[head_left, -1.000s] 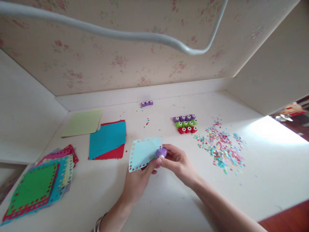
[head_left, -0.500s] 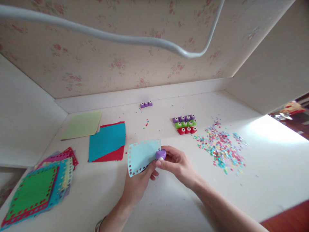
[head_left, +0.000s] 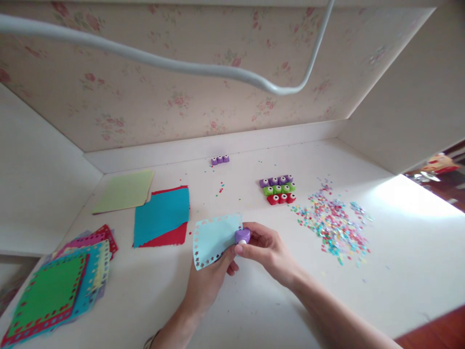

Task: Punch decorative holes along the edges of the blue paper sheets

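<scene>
A light blue sheet of paper [head_left: 216, 240], with small cut-out shapes along its edges, is held up just above the table. My left hand [head_left: 212, 276] pinches it at its lower right, the thumb on top and the other fingers mostly hidden beneath. My right hand [head_left: 267, 249] grips a small purple craft punch [head_left: 242, 236] between thumb and fingers. The punch sits over the sheet's right edge, its white button towards me and touched by the thumb. Whether the button is pressed down cannot be made out.
Punched, colourful sheets [head_left: 51, 295] lie piled at the left. Blue paper [head_left: 162, 213] over red and pale green paper [head_left: 123, 191] lie behind. More punches [head_left: 278, 189] stand in rows, with three purple ones [head_left: 220, 160] by the wall. Confetti [head_left: 334, 220] covers the right side.
Both hands keep their hold on the paper and punch, almost unmoved. The whole view has shifted slightly downward in the picture.
</scene>
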Available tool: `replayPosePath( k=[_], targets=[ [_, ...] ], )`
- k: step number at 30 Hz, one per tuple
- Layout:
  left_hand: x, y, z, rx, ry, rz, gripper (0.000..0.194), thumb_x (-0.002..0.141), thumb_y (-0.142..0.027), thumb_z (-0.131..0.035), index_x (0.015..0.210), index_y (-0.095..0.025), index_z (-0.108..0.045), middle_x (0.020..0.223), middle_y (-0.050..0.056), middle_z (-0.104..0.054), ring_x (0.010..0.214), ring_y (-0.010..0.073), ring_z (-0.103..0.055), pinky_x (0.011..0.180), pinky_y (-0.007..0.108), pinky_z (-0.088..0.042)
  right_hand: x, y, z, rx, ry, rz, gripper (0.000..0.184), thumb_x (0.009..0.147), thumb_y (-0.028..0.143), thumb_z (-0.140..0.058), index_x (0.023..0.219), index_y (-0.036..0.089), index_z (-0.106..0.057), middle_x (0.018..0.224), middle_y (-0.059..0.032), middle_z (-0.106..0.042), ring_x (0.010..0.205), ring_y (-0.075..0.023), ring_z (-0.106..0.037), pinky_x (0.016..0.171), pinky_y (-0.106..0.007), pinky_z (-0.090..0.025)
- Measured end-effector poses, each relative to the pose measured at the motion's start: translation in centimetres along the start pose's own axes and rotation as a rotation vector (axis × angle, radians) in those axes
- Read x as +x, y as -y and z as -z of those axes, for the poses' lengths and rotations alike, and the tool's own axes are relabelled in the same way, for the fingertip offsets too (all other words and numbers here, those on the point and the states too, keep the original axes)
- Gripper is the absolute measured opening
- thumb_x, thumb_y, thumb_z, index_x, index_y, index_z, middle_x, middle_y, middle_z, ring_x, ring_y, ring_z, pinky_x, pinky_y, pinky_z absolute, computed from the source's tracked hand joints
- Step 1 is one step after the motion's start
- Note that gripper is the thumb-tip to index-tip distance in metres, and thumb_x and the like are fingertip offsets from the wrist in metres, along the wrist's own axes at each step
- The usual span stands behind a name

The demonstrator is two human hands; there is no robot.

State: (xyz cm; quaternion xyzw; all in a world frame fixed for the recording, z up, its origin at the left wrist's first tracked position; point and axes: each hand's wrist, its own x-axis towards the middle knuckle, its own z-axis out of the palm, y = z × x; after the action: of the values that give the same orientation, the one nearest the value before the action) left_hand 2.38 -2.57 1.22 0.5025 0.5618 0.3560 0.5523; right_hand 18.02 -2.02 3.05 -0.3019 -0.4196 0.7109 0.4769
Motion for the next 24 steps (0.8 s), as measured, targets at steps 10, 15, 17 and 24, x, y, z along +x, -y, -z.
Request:
replayPosePath(
  k=[10, 15, 17, 24],
  targets=[
    [0.13, 0.17, -0.03, 0.029, 0.017, -0.010, 0.038, 0.082, -0.054, -0.066, 0.064, -0.021, -0.067, 0.054, -0.002, -0.063, 0.051, 0.0133, -0.060, 0.053, 0.023, -0.050, -0.01, 0.29, -0.05, -0.015, -0.002, -0.022, 0.022, 0.082, 0.039, -0.073, 0.084, 0.021, -0.061, 0.070, -0.0013, -0.066, 0.063, -0.0205, -0.065, 0.066, -0.040, -0.054],
    [0.00, 0.09, 0.04, 0.021, 0.016, -0.004, 0.038, 0.083, -0.055, -0.065, 0.064, -0.022, -0.067, 0.053, -0.002, -0.063, 0.051, 0.0137, -0.059, 0.053, 0.024, -0.049, 0.00, 0.21, -0.05, 0.006, 0.006, -0.002, 0.018, 0.084, 0.034, -0.072, 0.082, 0.021, -0.061, 0.071, -0.0020, -0.066, 0.063, -0.0213, -0.065, 0.066, -0.041, -0.053],
    [-0.03, 0.09, 0.02, 0.014, 0.016, -0.001, 0.038, 0.083, -0.054, -0.065, 0.065, -0.021, -0.067, 0.053, -0.002, -0.063, 0.051, 0.0139, -0.060, 0.053, 0.024, -0.049, 0.00, 0.21, -0.06, 0.011, 0.010, 0.010, 0.016, 0.085, 0.032, -0.071, 0.082, 0.020, -0.061, 0.070, -0.0022, -0.066, 0.062, -0.0214, -0.065, 0.065, -0.040, -0.053],
    [-0.04, 0.14, -0.06, 0.002, 0.028, -0.013, 0.037, 0.083, -0.052, -0.066, 0.065, -0.020, -0.066, 0.054, -0.001, -0.062, 0.052, 0.0136, -0.060, 0.054, 0.024, -0.049, -0.12, 0.21, -0.04, -0.005, 0.006, 0.004, 0.015, 0.085, 0.033, -0.070, 0.083, 0.020, -0.062, 0.070, -0.0019, -0.066, 0.063, -0.0213, -0.065, 0.065, -0.039, -0.053]
  ],
)
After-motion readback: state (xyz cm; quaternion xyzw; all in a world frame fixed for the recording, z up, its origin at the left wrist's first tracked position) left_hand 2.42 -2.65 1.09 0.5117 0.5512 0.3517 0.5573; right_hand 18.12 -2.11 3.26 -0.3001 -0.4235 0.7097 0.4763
